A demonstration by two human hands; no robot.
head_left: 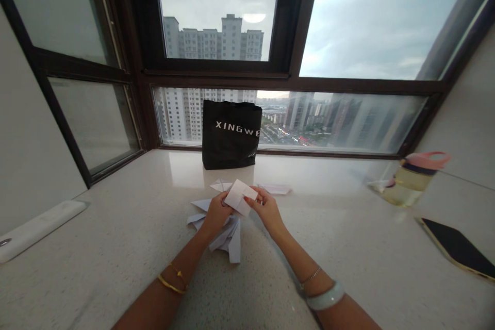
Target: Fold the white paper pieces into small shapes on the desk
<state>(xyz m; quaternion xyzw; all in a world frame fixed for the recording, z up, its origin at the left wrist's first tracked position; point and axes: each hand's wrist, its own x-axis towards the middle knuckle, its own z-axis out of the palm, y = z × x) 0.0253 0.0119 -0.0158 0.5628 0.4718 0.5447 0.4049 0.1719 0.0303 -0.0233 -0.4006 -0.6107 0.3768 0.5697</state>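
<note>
Both my hands hold a small folded white paper [240,197] above the pale stone counter [116,247]. My left hand [216,212] pinches its left edge, fingers closed. My right hand [265,207] grips its right edge with fingers curled. Beneath the hands lies a heap of folded white paper pieces [228,237]. Another folded paper [220,184] lies just beyond, and a flat one [275,188] lies to the right.
A black paper bag [231,135] with white letters stands at the window. A bottle with a pink lid [412,178] stands at the right, a dark phone [456,247] near it. A white flat object [36,228] lies at the left edge.
</note>
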